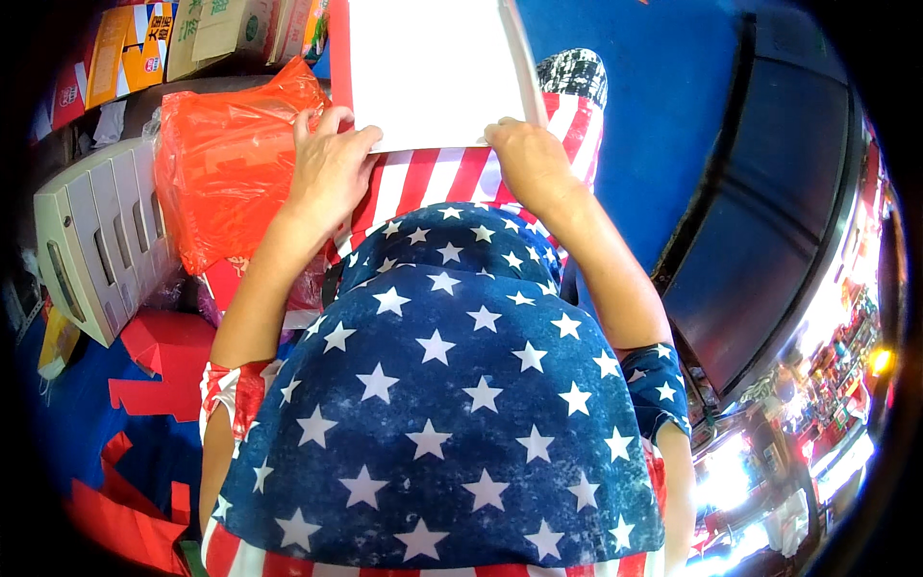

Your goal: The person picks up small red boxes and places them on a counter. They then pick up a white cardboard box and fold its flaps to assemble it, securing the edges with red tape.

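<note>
A white, box-like piece [433,77] with a red strip down its left side lies over my lap, its surface washed out by glare. My left hand [332,163] grips its near left corner, fingers bent and thumb along the near edge. At the near right corner, my right hand [532,165] pinches the edge, its fingers mostly hidden under the side. Red and white striped cloth [433,178] covers my legs below the piece. Close to my left hand sits an orange-red plastic bag [231,154] with something inside.
A beige slotted plastic case [106,236] stands at the left. Red card pieces [168,351] lie below it on the blue floor [654,115]. Cardboard boxes [221,34] are stacked at the far left. A dark panelled cabinet [769,212] stands at the right.
</note>
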`<state>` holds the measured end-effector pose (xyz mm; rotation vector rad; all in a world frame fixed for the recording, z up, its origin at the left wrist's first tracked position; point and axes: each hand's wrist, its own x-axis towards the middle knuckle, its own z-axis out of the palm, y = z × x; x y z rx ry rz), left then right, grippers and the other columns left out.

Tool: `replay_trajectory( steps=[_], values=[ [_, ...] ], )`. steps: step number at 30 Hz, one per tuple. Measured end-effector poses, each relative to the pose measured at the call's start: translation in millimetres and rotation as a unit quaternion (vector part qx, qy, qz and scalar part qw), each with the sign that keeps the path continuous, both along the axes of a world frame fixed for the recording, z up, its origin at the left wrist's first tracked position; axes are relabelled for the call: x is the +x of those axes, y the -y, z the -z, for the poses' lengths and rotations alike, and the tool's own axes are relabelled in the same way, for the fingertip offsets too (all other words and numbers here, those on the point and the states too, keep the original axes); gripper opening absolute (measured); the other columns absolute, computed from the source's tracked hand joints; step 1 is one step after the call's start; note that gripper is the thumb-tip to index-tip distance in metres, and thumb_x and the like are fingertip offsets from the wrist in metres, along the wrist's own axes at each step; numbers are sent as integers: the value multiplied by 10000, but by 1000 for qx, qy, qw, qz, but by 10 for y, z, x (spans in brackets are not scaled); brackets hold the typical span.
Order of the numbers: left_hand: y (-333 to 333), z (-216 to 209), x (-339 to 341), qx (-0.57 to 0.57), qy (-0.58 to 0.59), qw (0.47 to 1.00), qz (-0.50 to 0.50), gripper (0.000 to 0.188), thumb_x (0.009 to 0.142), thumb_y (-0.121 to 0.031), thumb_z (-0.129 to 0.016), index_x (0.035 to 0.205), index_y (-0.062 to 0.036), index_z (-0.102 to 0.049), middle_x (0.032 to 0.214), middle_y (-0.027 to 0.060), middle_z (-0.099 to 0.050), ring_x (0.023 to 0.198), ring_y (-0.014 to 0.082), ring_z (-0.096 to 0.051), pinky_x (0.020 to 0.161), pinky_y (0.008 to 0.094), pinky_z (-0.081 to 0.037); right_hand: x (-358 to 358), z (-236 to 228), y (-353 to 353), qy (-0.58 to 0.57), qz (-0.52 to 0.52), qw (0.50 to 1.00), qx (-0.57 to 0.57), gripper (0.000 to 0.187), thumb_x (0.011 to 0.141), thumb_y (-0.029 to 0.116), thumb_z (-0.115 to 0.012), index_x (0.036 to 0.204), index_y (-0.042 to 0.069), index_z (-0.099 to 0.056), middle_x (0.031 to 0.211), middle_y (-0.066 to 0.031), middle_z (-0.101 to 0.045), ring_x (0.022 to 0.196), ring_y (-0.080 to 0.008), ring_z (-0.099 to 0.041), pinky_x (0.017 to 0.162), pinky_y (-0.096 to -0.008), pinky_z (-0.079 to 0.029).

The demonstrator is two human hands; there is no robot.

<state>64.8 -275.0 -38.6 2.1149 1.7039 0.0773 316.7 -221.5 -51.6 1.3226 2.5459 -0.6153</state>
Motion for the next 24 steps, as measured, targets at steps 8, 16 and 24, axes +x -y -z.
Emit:
replay_trajectory(
  steps=[8, 16, 24],
  values=[
    [-118, -100, -167, -8, -88, 994, 70, 110, 845, -178, -724, 925, -106, -748, 924, 27, -656, 1203, 274, -491, 1076, 603, -287, 139, -42, -279, 143, -84, 985, -54, 93, 889, 99, -659, 929, 63, -734, 927, -148, -741, 848, -313, -729, 797, -411, -571],
    [-192, 43, -286, -17, -74, 996, 42, 235, 946, -305, -659, 992, -77, -696, 973, 83, -680, 1201, 331, -520, 1080, 628, -273, 428, 73, -582, 22, 42, 979, -200, 411, 930, 412, -668, 1159, 74, -720, 1079, -168, -730, 1015, -339, -689, 900, -423, -533],
    [-422, 154, -133, -81, -111, 989, -51, 389, 987, -354, -606, 1290, -110, -576, 1020, 151, -682, 1194, 336, -545, 1108, 623, -252, 369, 355, -929, 22, 70, 965, -252, 622, 866, 421, -750, 1332, 31, -619, 1334, -194, -629, 1215, -344, -611, 983, -414, -507]
  ],
)
